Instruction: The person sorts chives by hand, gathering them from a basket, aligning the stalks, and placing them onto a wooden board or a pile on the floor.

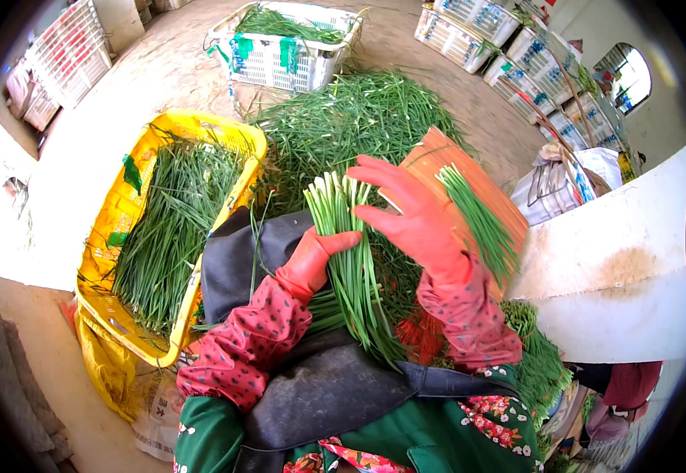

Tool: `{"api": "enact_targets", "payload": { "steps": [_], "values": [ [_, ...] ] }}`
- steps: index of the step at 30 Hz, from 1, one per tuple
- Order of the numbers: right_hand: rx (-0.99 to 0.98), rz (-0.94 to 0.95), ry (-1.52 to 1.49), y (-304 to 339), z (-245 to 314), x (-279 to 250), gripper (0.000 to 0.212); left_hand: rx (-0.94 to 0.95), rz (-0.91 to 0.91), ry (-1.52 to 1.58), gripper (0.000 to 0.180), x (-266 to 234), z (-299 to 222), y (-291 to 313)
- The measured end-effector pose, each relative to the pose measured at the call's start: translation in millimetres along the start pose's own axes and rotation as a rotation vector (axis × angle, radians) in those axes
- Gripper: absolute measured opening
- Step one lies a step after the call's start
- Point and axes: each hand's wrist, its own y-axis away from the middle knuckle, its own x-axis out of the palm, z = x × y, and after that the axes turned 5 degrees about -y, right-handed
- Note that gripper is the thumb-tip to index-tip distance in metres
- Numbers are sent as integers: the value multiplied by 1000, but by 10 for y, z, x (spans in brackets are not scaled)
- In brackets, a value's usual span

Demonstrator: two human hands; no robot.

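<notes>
My left hand, in a red rubber glove, is wrapped round a bunch of chives, thumb across the stalks. Their pale cut ends point up and away; the green leaves hang toward my lap. My right hand, in a matching glove, is open beside the upper end of the bunch. Its fingers are spread, with the thumb and fingertips close to the pale ends; whether they touch I cannot tell. Right of that hand, a smaller bundle of chives lies on a ridged orange board.
A yellow crate of loose chives stands at my left. Beyond my hands spreads a large heap of chives, with a white crate behind it. Stacked crates line the far right, near a curved white panel. More chives lie lower right.
</notes>
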Motion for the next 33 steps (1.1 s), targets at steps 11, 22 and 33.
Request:
{"api": "enact_targets", "payload": {
  "steps": [11,22,33],
  "values": [
    [-67,139,-174,196,16,-130,10,-28,39,62,32,-144,-6,15],
    [-64,59,237,98,-326,148,42,-95,135,210,36,-135,91,-18],
    [-79,24,179,139,-415,275,14,-175,125,301,35,-206,131,-44]
  ]
}}
